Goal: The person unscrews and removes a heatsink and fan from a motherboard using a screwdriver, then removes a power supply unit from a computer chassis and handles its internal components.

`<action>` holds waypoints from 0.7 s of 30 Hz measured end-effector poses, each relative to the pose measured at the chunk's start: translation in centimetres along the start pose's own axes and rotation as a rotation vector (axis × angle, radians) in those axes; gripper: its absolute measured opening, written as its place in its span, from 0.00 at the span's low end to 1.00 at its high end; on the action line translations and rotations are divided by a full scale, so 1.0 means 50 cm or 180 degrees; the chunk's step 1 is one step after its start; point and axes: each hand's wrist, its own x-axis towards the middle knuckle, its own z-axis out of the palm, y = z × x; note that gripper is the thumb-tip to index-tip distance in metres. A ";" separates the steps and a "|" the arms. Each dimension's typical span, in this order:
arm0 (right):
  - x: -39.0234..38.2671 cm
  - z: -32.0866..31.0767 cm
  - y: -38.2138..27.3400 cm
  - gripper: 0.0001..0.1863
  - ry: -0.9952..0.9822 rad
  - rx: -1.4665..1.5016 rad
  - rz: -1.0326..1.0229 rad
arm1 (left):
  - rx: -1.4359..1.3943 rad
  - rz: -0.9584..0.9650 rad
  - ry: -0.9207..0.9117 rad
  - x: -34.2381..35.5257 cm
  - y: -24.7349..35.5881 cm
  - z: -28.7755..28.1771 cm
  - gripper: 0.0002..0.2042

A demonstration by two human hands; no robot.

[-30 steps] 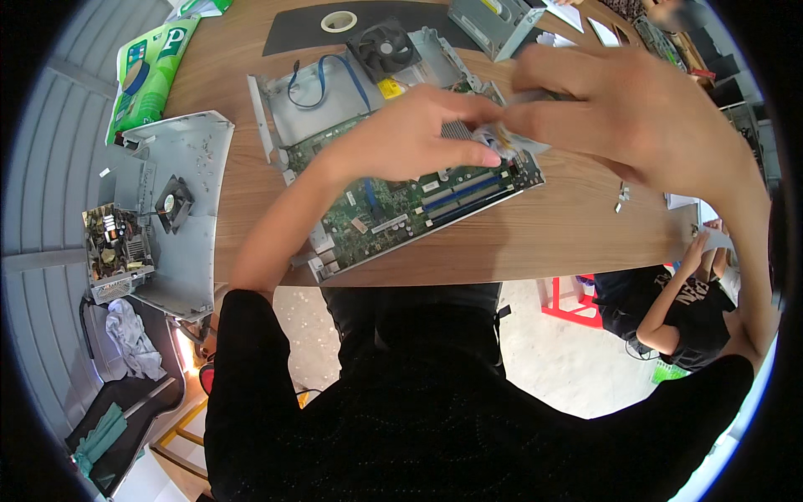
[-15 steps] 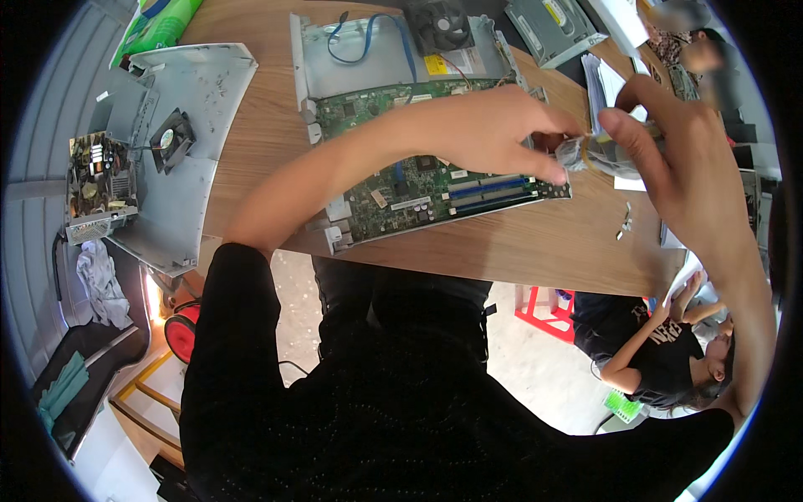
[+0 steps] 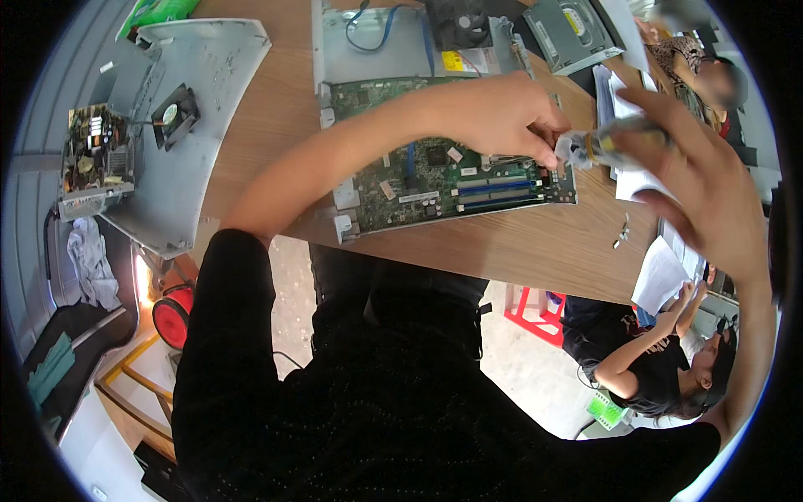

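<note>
Over the right end of the green circuit board (image 3: 393, 211) on the tabletop (image 3: 556, 244), a clear plastic bundle (image 3: 577, 149) is pinched by the fingers of the left hand (image 3: 508, 117); beside it, the right hand (image 3: 709, 186) is blurred (whether its fingers are closed cannot be told).

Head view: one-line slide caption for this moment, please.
Left hand and motion-blurred right hand at a translucent item by the right edge of a green circuit board.

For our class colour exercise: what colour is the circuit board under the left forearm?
The circuit board is green, seen best in the head view.
</note>
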 end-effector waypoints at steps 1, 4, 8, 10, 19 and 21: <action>0.008 -0.004 0.002 0.24 -0.0223 -0.0179 -0.0187 | 0.0113 -0.0054 -0.0117 -0.002 0.000 0.002 0.11; 0.016 -0.011 0.001 0.25 -0.0783 0.0706 0.0768 | -0.0204 -0.0077 -0.0171 -0.004 -0.003 0.003 0.11; -0.007 -0.016 -0.005 0.27 -0.0291 0.0401 0.1203 | 0.0014 -0.0054 -0.0295 -0.005 -0.005 0.002 0.10; -0.016 -0.016 0.003 0.26 0.0056 -0.0143 0.0262 | 0.0063 -0.0099 -0.0357 -0.007 -0.005 -0.003 0.10; -0.035 -0.001 0.001 0.27 -0.0043 0.0882 0.0480 | -0.0002 0.0086 -0.0487 -0.013 -0.012 0.002 0.11; -0.041 0.004 -0.003 0.27 -0.0022 0.0583 -0.0164 | -0.0041 0.0142 -0.0553 -0.016 -0.013 0.001 0.11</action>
